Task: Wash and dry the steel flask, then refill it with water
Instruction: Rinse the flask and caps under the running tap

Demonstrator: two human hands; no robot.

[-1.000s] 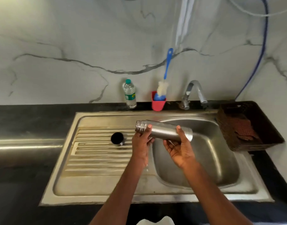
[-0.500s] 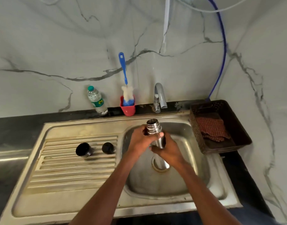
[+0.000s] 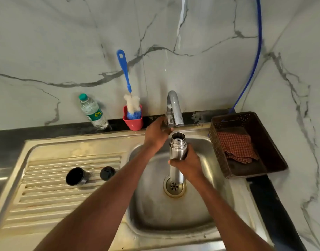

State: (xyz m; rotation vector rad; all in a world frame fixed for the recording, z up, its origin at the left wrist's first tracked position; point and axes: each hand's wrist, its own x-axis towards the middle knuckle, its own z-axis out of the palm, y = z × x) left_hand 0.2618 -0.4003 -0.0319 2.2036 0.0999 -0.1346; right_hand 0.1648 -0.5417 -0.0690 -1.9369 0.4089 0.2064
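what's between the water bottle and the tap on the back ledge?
In the head view, a red cup holding a blue-handled bottle brush stands between the water bottle and the tap. The left hand is at the tap's base.

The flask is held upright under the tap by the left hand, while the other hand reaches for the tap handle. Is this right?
Not quite. In the head view, it is the right hand that holds the steel flask upright under the tap, and the left hand reaches for the tap handle.
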